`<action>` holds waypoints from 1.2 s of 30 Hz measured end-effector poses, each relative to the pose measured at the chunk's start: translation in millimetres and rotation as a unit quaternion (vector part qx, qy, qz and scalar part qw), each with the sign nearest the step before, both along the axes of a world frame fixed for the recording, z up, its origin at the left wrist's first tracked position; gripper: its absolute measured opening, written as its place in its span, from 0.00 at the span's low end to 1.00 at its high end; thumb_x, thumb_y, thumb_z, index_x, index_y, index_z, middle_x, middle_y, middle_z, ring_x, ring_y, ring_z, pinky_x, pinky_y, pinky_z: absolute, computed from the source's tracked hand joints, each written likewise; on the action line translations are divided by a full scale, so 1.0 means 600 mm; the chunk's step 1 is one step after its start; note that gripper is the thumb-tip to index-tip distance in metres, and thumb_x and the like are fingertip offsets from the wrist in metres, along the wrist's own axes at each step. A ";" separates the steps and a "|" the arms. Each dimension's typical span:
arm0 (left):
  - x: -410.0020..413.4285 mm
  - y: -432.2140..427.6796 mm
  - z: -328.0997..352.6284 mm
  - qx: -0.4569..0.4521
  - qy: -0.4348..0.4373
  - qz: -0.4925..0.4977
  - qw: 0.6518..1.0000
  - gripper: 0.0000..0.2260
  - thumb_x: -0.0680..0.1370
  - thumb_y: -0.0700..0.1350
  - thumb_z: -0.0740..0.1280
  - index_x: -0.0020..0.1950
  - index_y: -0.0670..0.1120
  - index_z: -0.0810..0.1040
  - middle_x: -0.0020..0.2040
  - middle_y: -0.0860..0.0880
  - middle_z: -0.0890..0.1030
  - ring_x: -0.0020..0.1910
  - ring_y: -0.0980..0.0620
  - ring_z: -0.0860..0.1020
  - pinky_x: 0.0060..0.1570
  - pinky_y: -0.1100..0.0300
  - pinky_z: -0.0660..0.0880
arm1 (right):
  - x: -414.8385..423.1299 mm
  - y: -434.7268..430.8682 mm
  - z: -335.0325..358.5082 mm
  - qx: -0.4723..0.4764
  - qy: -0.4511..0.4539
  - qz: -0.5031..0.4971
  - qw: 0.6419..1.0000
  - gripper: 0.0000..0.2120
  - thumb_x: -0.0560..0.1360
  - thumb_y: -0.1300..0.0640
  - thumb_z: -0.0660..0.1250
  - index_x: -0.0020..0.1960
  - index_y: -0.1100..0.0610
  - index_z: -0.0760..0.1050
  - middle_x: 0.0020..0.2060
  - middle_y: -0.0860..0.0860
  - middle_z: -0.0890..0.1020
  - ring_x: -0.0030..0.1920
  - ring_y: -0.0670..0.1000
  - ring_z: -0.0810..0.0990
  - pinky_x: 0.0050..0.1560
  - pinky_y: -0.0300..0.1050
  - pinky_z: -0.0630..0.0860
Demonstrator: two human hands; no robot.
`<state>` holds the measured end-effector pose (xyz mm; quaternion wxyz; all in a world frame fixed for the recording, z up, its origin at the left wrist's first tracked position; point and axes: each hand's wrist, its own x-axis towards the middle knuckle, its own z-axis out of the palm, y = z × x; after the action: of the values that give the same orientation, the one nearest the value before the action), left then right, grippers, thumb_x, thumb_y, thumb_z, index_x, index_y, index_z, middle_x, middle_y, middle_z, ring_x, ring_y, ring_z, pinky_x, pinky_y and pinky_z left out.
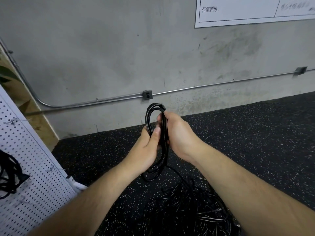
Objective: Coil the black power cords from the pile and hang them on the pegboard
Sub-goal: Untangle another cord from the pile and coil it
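Both hands (162, 133) gripping glossy black coiled cord (154, 111), tangled pile (192, 206) below

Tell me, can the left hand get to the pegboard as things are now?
Probably yes, though it is busy: the left hand grips the coiled cord together with the right hand. Nothing stands between it and the pegboard at its left.

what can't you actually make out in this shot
All head view.
- Coiled cord: its middle is hidden inside the left hand and right hand; no plug shows.
- Pile: cut by the bottom edge, partly behind the right forearm; cord count unclear.
- Hung cords on the pegboard: cut by the left edge.
- Wall sign: cut by the top edge, right-hand writing blurred.
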<state>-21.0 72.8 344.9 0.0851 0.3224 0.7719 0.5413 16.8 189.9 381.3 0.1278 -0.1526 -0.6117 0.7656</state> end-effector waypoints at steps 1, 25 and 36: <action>0.001 -0.001 0.000 -0.006 0.005 -0.012 1.000 0.15 0.84 0.58 0.55 0.64 0.50 0.68 0.49 0.47 0.79 0.48 0.36 0.80 0.53 0.35 0.75 | -0.002 0.005 0.000 -0.013 0.001 0.015 1.000 0.15 0.83 0.48 0.56 0.44 0.52 0.76 0.37 0.49 0.76 0.37 0.50 0.76 0.40 0.47 0.68; -0.070 -0.033 0.049 0.204 -0.127 0.121 0.963 0.09 0.79 0.40 0.71 0.55 0.44 0.73 0.47 0.38 0.86 0.21 0.62 0.69 0.21 0.70 0.64 | 0.023 0.044 -0.148 0.330 -0.110 0.259 0.901 0.04 0.83 0.50 0.62 0.57 0.45 0.72 0.59 0.50 0.81 0.63 0.54 0.79 0.68 0.56 0.75; -0.153 -0.100 0.060 0.193 0.021 0.319 0.928 0.08 0.80 0.40 0.71 0.54 0.43 0.74 0.42 0.47 0.84 0.35 0.64 0.83 0.33 0.74 0.72 | 0.050 0.134 -0.183 0.555 -0.159 0.220 0.786 0.08 0.85 0.46 0.56 0.48 0.44 0.69 0.40 0.49 0.78 0.37 0.48 0.75 0.42 0.51 0.75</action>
<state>-112.7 12.7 381.1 -0.1719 0.0810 0.7159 0.6718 47.0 270.1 271.6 -0.0800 -0.0363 -0.9599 0.2661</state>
